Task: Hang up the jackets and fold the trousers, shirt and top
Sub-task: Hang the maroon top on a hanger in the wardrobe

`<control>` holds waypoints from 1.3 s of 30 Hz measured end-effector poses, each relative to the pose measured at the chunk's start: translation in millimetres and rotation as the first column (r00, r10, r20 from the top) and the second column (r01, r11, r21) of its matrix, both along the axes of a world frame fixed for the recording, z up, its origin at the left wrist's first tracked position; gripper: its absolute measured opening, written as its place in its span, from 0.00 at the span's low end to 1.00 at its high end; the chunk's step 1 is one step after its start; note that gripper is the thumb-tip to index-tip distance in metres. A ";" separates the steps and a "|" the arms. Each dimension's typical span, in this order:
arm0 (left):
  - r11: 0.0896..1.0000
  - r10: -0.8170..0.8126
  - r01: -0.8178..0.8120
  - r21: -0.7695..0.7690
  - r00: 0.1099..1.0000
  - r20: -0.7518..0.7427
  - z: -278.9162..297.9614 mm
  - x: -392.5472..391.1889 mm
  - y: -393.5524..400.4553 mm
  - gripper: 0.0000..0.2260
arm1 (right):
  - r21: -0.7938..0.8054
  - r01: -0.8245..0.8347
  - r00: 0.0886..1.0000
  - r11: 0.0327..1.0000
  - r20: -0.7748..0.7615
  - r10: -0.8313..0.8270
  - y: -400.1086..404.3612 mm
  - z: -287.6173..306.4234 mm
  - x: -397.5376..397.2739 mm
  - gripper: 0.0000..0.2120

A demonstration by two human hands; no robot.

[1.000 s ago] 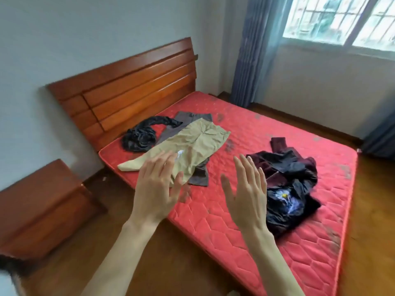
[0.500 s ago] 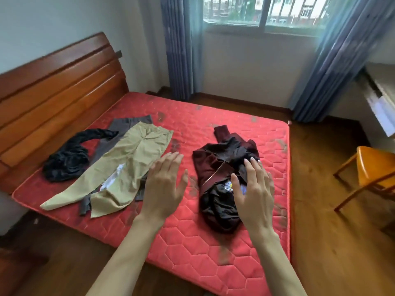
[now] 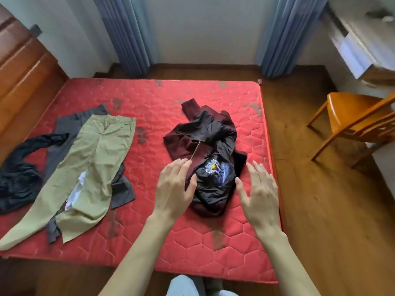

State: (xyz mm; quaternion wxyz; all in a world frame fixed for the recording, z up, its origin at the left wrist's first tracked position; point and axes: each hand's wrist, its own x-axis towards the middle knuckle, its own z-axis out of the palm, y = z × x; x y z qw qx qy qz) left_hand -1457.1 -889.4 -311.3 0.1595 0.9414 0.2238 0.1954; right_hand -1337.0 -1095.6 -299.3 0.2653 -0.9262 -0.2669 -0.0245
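a red mattress (image 3: 149, 99) is lying bare across the room. on its left part, khaki trousers (image 3: 89, 167) are sprawling over grey trousers (image 3: 70, 122), with a black top (image 3: 17, 178) crumpled at the mattress's left edge. toward the mattress's right side, a dark jacket pile (image 3: 213, 150) is sitting bunched. the left hand (image 3: 173, 189) and the right hand (image 3: 259, 193) are hovering over the mattress either side of that pile, fingers straight, gripping nothing.

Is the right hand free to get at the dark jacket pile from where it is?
Probably yes. The right hand, fingers open, is right beside the dark jacket pile on the mattress, with nothing between them.
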 end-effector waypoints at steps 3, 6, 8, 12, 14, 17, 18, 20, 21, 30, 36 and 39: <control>0.997 -0.028 0.026 -0.071 0.999 -0.039 -26.5 6.6 8.6 0.20 | -0.035 0.046 0.997 0.998 -0.060 -0.048 5.5 -23.0 0.5 0.26; 0.990 -0.061 0.052 -0.132 0.996 -0.072 -52.7 11.4 23.4 0.20 | -0.081 0.085 0.988 0.993 -0.122 -0.095 14.0 -48.5 -1.0 0.25; 0.984 -0.090 0.072 -0.162 0.990 -0.109 -68.7 14.6 35.8 0.20 | -0.121 0.105 0.977 0.987 -0.174 -0.125 21.5 -65.8 -3.9 0.26; 0.973 -0.162 0.129 -0.193 0.973 -0.164 -104.8 23.7 64.0 0.19 | -0.158 0.150 0.951 0.976 -0.245 -0.186 40.9 -102.6 -6.1 0.26; 0.968 -0.183 0.144 -0.206 0.966 -0.184 -127.8 29.0 74.6 0.18 | -0.170 0.171 0.937 0.970 -0.277 -0.214 51.4 -126.9 -4.4 0.26; 0.959 -0.211 0.163 -0.232 0.958 -0.196 -167.3 39.1 81.4 0.18 | -0.184 0.206 0.901 0.961 -0.348 -0.260 60.2 -171.1 4.9 0.27; 0.953 -0.234 0.183 -0.243 0.952 -0.200 -181.9 41.7 81.1 0.17 | -0.180 0.205 0.881 0.962 -0.394 -0.261 60.9 -188.0 8.7 0.28; 0.937 -0.294 0.239 -0.256 0.933 -0.206 -213.6 48.9 79.7 0.18 | -0.184 0.191 0.828 0.964 -0.497 -0.259 62.5 -225.1 16.9 0.30; 0.928 -0.326 0.270 -0.256 0.922 -0.207 -231.1 53.2 78.3 0.18 | -0.183 0.203 0.795 0.962 -0.543 -0.271 61.1 -244.1 19.8 0.30; 0.895 -0.428 0.374 -0.242 0.872 -0.237 -364.8 117.6 66.6 0.19 | -0.264 0.376 0.608 0.888 -0.653 -0.452 66.1 -396.3 37.9 0.28; 0.832 -0.554 0.525 -0.178 0.781 -0.289 -415.7 173.0 62.4 0.17 | -0.219 0.477 0.556 0.851 -0.676 -0.485 81.9 -453.0 56.2 0.26; 0.799 -0.598 0.580 -0.157 0.742 -0.304 -428.6 201.7 61.5 0.18 | -0.218 0.524 0.532 0.823 -0.671 -0.516 89.4 -470.1 62.1 0.24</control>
